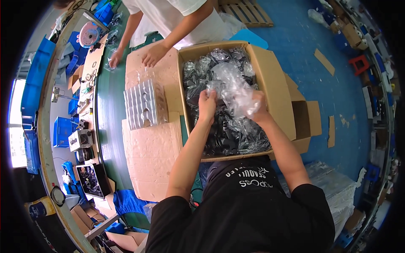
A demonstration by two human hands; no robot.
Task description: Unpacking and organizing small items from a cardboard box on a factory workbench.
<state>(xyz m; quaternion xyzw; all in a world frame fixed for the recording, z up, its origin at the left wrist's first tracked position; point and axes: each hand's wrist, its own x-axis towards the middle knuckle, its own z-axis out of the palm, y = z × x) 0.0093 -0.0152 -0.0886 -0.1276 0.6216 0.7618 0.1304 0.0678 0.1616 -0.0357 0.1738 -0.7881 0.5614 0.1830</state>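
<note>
My right hand is closed around a crumpled clear plastic bag, which bunches up above a large open cardboard box. Close by, my left hand pinches a piece of clear plastic; whether it belongs to the same bag I cannot tell. Many black items in clear wrapping fill the box beneath both hands. What exactly these items are is hard to make out through the film.
Left of the box, a stack of ribbed clear plastic trays sits on flat cardboard. Across from me, a person in white has one hand above the cardboard. A fan and a screen line the left side. A pallet lies behind.
</note>
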